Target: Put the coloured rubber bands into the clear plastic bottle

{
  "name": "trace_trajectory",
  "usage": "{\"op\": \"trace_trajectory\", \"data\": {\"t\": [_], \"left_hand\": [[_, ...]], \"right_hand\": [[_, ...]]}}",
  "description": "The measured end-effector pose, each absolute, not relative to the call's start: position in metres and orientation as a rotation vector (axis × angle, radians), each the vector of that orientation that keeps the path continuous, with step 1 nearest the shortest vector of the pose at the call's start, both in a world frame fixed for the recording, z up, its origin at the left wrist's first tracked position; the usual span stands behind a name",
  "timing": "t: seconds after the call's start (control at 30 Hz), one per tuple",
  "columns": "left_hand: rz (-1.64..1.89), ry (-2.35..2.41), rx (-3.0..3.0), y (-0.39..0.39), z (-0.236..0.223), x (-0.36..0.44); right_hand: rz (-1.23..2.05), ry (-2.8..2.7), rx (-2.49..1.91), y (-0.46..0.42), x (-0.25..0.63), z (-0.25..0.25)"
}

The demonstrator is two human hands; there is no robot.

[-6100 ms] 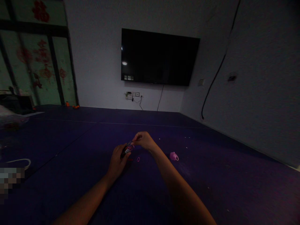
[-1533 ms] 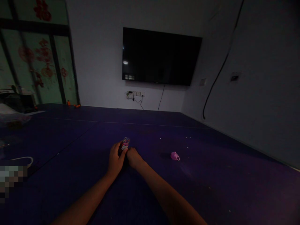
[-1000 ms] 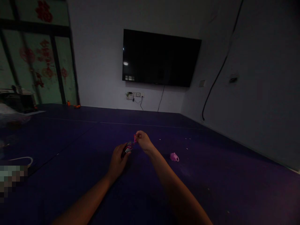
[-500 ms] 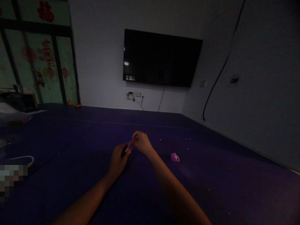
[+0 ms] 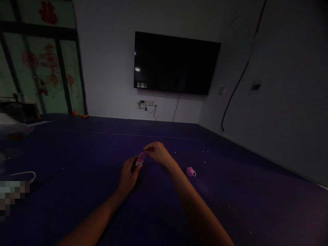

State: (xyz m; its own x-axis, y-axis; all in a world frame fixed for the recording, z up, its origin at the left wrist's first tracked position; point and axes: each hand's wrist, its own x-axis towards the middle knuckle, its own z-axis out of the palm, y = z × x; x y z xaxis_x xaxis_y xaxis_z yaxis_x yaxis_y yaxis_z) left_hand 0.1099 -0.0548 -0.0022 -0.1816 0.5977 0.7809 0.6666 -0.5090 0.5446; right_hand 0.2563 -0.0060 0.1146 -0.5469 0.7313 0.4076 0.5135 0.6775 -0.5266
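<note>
My left hand (image 5: 128, 172) is wrapped around a small clear container (image 5: 140, 159), holding it tilted just above the purple floor. Pink, purple and other coloured bits show inside it, and a pale label is on its side. The fingers of my right hand (image 5: 156, 151) are pinched together at the container's upper end. Whatever may be between those fingertips is too small to make out. To the right, apart from both hands, a pink cap with a ring loop (image 5: 190, 171) lies on the floor.
A purple mat floor (image 5: 164, 212) stretches to the walls, with several white specks at right. A black television (image 5: 176, 63) hangs ahead, sockets and cables below it. At left are a plastic bag (image 5: 14, 130), a white loop (image 5: 24, 173) and small orange objects (image 5: 84, 116).
A pink loop and a red piece on the floor earlier are gone. My right hand dipped to the floor, rose with a pink piece, and went to the container's top; the piece no longer shows there.
</note>
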Motion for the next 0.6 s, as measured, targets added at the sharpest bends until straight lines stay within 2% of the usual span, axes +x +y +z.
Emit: {"op": "trace_trajectory", "data": {"t": [0.3, 0.6], "left_hand": [[-1.833, -1.521, -1.944, -0.055, -0.002, 0.108], [-1.847, -1.500, -1.986, -0.058, 0.000, 0.113]], "right_hand": [[0.258, -2.561, -0.750, -0.021, 0.263, 0.125], [0.103, -2.617, -0.766, -0.015, 0.256, 0.115]]}}
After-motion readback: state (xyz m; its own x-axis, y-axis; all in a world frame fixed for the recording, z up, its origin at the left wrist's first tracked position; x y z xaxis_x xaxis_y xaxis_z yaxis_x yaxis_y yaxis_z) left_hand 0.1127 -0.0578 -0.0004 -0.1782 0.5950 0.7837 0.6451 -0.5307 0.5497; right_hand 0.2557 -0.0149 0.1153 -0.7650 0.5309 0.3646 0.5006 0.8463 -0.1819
